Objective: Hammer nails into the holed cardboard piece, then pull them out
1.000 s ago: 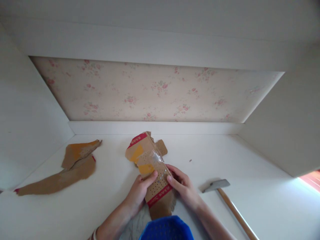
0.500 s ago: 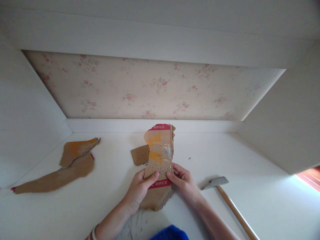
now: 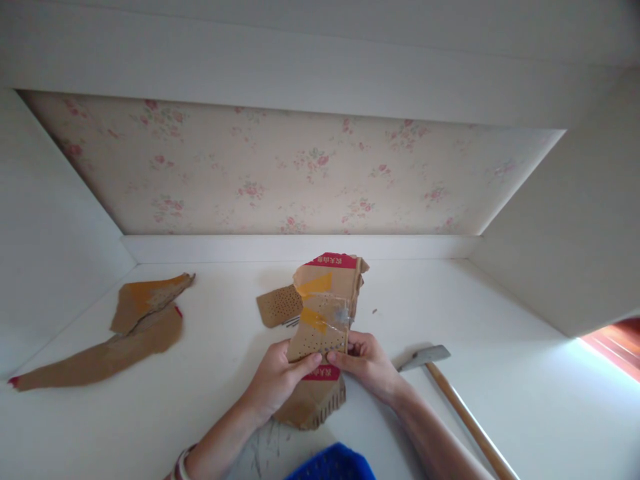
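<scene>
A torn piece of brown cardboard (image 3: 325,313) with red print, yellow tape and many small holes stands tilted above the white shelf surface (image 3: 225,400). My left hand (image 3: 277,383) grips its lower left edge, thumb across the front. My right hand (image 3: 367,363) pinches its lower right edge. Both hands are closed on it. Clear tape glints near the cardboard's middle. A smaller perforated cardboard scrap (image 3: 277,305) lies flat just behind it to the left.
A long torn cardboard strip (image 3: 115,340) lies at the left. A hammer (image 3: 453,400) with a wooden handle lies to the right of my right hand. A blue perforated basket (image 3: 333,463) shows at the bottom edge. White walls enclose the shelf; flowered wallpaper is behind.
The cardboard piece has turned from leaning left to standing nearly straight, uncovering the small perforated scrap. Both hands kept their grip. The view shifted, so the blue basket shows less.
</scene>
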Demonstrator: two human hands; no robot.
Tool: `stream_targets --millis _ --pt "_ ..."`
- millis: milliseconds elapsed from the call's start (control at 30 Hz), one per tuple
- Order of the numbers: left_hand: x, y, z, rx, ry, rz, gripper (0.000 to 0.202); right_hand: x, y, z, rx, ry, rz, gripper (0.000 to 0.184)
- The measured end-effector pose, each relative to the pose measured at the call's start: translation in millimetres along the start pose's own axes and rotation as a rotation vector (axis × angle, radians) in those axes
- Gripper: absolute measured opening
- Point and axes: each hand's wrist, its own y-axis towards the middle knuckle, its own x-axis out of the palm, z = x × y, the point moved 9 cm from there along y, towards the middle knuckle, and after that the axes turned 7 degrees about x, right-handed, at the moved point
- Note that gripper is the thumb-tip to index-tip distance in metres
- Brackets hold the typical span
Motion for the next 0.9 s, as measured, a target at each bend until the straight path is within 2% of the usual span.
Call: stream_targets --millis 200,433,633,733,900 --pt "-2.6 0.5 0.1 0.023 0.105 0.002 0.028 0.0 -0.6 0.0 -0.015 -0.023 -0.016 0.028" --pt "0.2 1.7 -7.6 -0.025 -0.045 -0.043 0.034 -0.1 2.4 -1.2 -0.037 -0.038 -0.034 0.03" --pt "10.6 -3.0 -1.3 -0.049 -0.105 -0.122 0.037 1.4 3.4 -4.8 -0.033 -0.062 -0.052 0.041" --pt "14.7 -3.6 4.0 -0.015 -0.085 -0.165 0.038 4.4 2.1 -1.2 0.005 -0.112 -0.089 0.037" --pt "9.3 -0.7 10.6 0.093 0.053 -0.134 0.032 0.5 2.4 0.1 -0.006 -0.116 -0.056 0.036"
